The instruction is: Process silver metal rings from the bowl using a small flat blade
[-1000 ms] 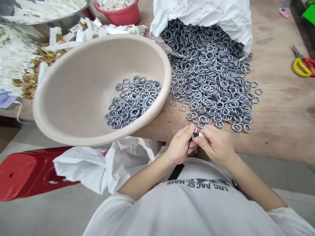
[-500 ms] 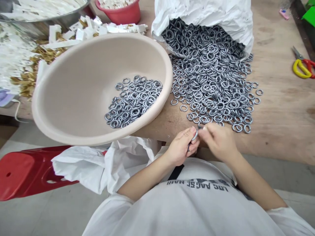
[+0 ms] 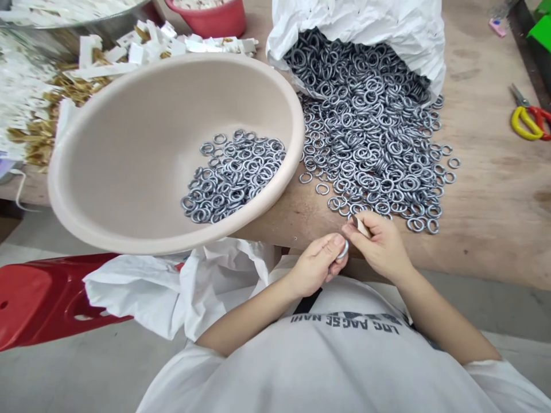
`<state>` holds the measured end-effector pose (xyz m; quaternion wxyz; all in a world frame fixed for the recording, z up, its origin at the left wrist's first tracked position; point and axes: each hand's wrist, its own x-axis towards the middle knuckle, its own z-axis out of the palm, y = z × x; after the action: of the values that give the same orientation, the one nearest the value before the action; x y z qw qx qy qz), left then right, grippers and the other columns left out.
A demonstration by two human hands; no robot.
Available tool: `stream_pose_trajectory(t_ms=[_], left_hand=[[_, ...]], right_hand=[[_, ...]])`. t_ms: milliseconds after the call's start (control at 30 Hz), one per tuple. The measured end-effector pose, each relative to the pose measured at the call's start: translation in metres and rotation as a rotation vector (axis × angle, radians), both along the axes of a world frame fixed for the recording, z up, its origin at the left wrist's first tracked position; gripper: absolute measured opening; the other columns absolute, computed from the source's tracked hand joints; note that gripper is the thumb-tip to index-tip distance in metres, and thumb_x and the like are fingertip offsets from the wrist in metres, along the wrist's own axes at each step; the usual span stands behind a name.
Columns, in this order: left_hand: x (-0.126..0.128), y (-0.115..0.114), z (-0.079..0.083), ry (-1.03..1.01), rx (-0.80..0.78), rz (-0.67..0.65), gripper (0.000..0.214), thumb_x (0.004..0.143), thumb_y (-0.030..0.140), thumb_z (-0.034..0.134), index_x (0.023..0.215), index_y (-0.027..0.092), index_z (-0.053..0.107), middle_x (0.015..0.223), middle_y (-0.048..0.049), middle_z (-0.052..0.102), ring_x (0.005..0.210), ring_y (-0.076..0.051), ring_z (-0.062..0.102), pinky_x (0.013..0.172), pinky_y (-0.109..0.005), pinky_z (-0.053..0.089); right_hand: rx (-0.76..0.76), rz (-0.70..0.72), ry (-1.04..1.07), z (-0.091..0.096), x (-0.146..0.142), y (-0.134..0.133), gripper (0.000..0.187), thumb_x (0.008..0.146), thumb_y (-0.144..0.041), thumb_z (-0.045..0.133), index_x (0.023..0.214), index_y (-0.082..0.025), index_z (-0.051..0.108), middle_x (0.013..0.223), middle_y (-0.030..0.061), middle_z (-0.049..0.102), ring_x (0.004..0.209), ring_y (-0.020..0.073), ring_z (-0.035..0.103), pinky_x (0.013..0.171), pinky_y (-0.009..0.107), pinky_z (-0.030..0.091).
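Observation:
Between the thumb and fingers of my left hand (image 3: 316, 265) is a grey ring (image 3: 344, 249), its edge sticking out toward the right. My right hand (image 3: 382, 245) is closed around a small blade with a pale wrapped handle (image 3: 362, 227); its dark tip points up and left. Both hands are close together at the table's front edge, apart from each other. Just beyond them spreads a heap of grey rings (image 3: 370, 143), spilling from a white sack (image 3: 357, 20). To the left, a large beige basin (image 3: 116, 143) holds a smaller pile of the same rings.
Yellow-and-red scissors (image 3: 526, 121) lie on the wooden table (image 3: 486, 229) at the right. White and gold pieces (image 3: 77, 86), a metal bowl (image 3: 103, 34) and a red tub (image 3: 215, 22) stand behind the basin. Below it are a red stool (image 3: 51, 298) and a white bag (image 3: 138, 287).
My right hand has turned and drawn slightly away from the ring, so the blade's pale handle now shows. My left hand, with the ring, has dropped a little lower.

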<state>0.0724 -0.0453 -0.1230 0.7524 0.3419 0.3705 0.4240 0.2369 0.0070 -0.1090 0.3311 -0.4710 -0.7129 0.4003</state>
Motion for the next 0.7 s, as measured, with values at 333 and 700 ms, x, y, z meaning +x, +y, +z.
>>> stream_pose_trajectory(t_ms=[333,700], left_hand=[[-0.026,0.010,0.013,-0.069,-0.155,0.298,0.041,0.089,0.053,0.067,0.079,0.016,0.055,0.055,0.0064,0.049,0.039,-0.002,0.034,0.040,-0.015,0.024],[-0.015,0.010,0.013,-0.123,-0.167,0.366,0.050,0.086,0.059,0.068,0.067,0.018,0.046,0.046,0.0076,0.043,0.037,-0.004,0.034,0.037,-0.015,0.025]], right_hand=[[0.300,0.056,-0.743,0.013,-0.026,0.031,0.022,0.096,-0.032,0.058,0.115,-0.027,0.069,0.107,0.0061,0.067,0.079,0.0217,0.064,0.059,0.032,0.030],[0.274,0.252,-0.371,0.026,-0.027,-0.007,0.043,0.103,-0.054,0.042,0.085,-0.021,0.061,0.080,0.0033,0.063,0.070,0.0161,0.057,0.063,0.029,0.034]])
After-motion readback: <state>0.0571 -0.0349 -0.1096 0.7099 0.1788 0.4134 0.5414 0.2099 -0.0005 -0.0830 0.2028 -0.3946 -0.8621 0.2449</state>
